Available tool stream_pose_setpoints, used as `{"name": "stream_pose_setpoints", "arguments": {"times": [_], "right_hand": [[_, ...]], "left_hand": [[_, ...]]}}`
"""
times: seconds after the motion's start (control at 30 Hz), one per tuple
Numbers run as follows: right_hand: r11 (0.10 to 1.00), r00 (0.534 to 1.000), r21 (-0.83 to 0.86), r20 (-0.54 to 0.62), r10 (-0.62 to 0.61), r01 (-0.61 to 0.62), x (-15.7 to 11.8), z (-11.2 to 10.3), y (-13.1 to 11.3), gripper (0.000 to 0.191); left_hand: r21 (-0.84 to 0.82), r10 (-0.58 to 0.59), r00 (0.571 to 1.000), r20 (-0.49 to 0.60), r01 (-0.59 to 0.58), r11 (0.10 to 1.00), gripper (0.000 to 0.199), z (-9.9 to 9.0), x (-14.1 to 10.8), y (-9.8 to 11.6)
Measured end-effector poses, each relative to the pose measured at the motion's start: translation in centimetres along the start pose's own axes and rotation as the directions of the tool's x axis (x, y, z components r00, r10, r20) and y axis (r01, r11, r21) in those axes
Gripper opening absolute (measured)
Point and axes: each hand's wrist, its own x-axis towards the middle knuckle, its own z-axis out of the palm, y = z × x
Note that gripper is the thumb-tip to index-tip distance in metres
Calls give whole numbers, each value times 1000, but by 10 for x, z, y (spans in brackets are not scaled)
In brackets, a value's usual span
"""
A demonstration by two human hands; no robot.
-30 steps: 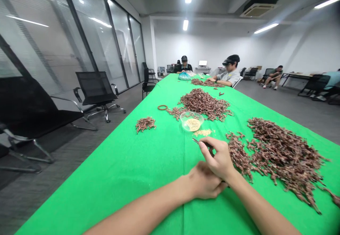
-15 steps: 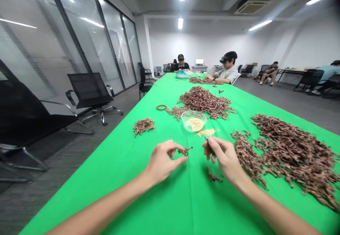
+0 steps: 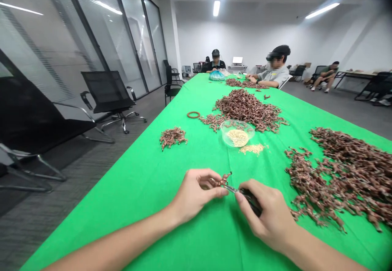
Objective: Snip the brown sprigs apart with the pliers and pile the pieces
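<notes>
Your left hand (image 3: pixel 196 191) has a narrow, tight grip on a small reddish-brown knobbly sprig (image 3: pixel 225 180), out in front of the clear round plastic bowl (image 3: pixel 237 135) of pale grains. Your right hand (image 3: pixel 266 216) is closed on a slim steel-tipped, black-handled tool (image 3: pixel 249 199), maybe snips or tweezers, hard to tell from here. Its tip sits right at the sprig. Tip: pinch close to that tip and use small moves, so bits don't ping across the green cloth-covered desk (image 3: pixel 122 226).
</notes>
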Motion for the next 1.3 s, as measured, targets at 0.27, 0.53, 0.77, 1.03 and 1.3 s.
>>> {"name": "stream_pose_setpoints", "arguments": {"times": [0.27, 0.53, 0.77, 1.03, 1.3], "right_hand": [[928, 951, -251, -72, -302, 276, -4, 6, 4, 19], [972, 974, -72, -29, -225, 222, -11, -1, 9, 19], [942, 962, -202, 3, -273, 268, -12, -2, 13, 21], [904, 935, -249, 17, -353, 346, -9, -8, 16, 19], [850, 905, -325, 49, -422, 414, -11, -10, 15, 23]], "left_hand": [[-33, 1, 999, 38, 1, 999, 24, -2, -10, 6], [-36, -68, 988, 141, 74, 997, 24, -5, -20, 6], [-15, -120, 972, 200, 125, 992, 23, -2, -22, 7], [-120, -265, 922, 281, 308, 944, 24, -6, -19, 2], [-173, -243, 905, 349, 317, 933, 20, -8, -18, 6]]}}
